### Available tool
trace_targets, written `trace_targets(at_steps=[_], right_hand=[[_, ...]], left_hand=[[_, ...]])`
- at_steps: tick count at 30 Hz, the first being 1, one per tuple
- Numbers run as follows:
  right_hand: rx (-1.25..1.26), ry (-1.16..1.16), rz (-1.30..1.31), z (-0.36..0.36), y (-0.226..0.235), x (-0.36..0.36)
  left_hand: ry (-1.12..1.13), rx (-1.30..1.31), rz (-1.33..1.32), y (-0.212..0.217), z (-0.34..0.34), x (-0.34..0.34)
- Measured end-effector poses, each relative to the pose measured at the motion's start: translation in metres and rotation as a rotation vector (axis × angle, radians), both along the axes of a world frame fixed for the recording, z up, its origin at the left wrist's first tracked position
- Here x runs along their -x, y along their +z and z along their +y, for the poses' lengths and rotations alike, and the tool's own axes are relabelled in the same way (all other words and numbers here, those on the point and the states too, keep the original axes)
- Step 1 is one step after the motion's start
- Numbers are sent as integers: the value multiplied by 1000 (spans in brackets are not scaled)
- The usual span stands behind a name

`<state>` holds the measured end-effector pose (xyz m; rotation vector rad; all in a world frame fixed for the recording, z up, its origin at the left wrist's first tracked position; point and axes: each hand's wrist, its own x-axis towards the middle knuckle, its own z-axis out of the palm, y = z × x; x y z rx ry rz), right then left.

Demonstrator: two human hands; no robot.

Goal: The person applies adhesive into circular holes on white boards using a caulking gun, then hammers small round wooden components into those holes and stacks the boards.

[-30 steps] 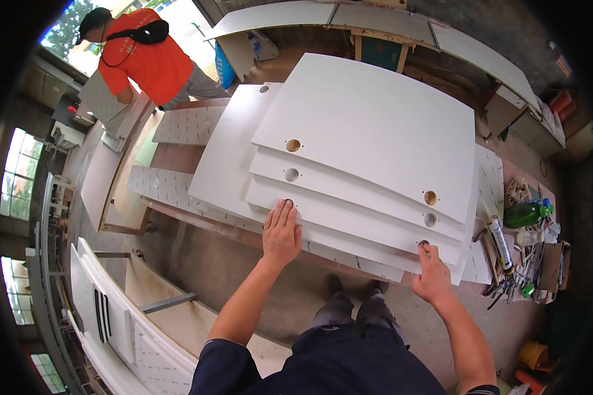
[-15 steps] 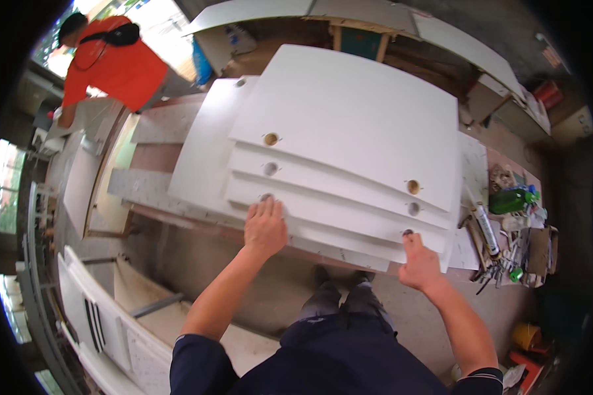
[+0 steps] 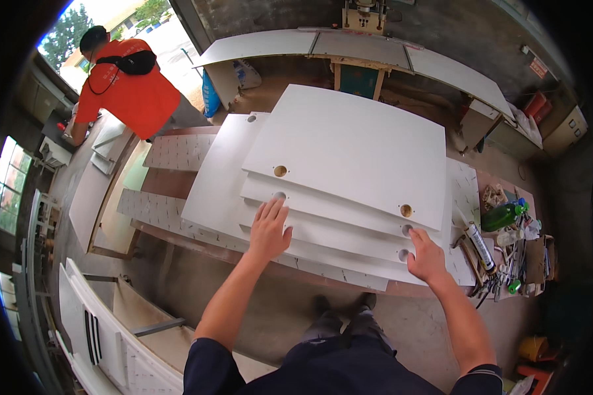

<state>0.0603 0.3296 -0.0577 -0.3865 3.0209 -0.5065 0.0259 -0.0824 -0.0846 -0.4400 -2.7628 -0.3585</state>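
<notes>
Cabinet-door panels (image 3: 349,153) lie stacked on the workbench (image 3: 168,182) directly ahead, long edges running left to right, your left hand (image 3: 268,230) and right hand (image 3: 428,255) unclenched, equally near the second panel's hinge-cup holes (image 3: 281,195).

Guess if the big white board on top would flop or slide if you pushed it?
The top white board probably wouldn't flop: it lies flat and its edge looks thick. It might slide, since its face looks smooth and nothing visible clamps it to the boards below.
</notes>
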Motion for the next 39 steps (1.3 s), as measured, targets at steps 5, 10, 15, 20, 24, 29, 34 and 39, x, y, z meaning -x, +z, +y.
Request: trace_targets(at_steps=[5,10,15,20,24,29,34,39], right_hand=[[-158,29,-104,-20,6,12],[-93,51,-64,-9,-6,7],[-86,-21,-193,-4,-8,3],[-127,-80,-233,-6,-11,4],[-36,-66,-184,-11,-5,-2],[15,-38,-21,-7,-14,-20],[-20,-1,-24,-6,-28,-31],[276,0,212,35,-33,-46]], left_hand=[[-10,45,-145,-16,-7,29],[31,93,-69,-29,6,28],[-31,161,73,-43,6,11],[-15,235,19,-26,14,17],[-35,248,3,-20,6,9],[-54,216,-22,-10,10,-11],[-38,239,5,-20,3,-21],[-25,245,-55,-34,-11,-27]])
